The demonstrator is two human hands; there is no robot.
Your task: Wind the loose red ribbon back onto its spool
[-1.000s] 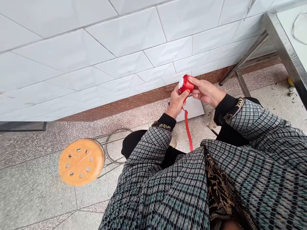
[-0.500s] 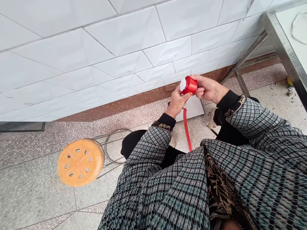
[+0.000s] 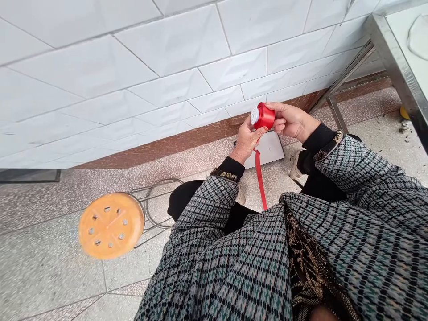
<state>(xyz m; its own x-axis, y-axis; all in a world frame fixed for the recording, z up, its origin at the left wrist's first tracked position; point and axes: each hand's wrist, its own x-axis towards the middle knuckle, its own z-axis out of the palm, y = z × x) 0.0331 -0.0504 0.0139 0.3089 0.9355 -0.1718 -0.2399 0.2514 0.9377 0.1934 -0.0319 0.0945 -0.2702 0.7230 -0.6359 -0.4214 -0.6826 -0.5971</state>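
A roll of shiny red ribbon (image 3: 267, 117) on a white spool is held up between both hands, near the middle of the head view. My left hand (image 3: 246, 139) is closed around its lower left side, by the white end cap, with the thumb pressed on the ribbon. On the other side, my right hand (image 3: 291, 119) grips the roll with thumb and fingers. From below my left hand a loose strip of red ribbon (image 3: 260, 180) hangs down toward my lap. Some fingers are hidden behind the roll.
A round orange stool (image 3: 112, 226) with wire legs stands on the speckled floor to the left. White wall tiles (image 3: 180, 40) rise in front. At right is a metal-framed table (image 3: 397, 67). A flat pale board (image 3: 269, 149) lies on the floor below my hands.
Little differs: the roll has turned slightly in my hands, and its white end cap looks tilted further sideways. Both hands stay in nearly the same place.
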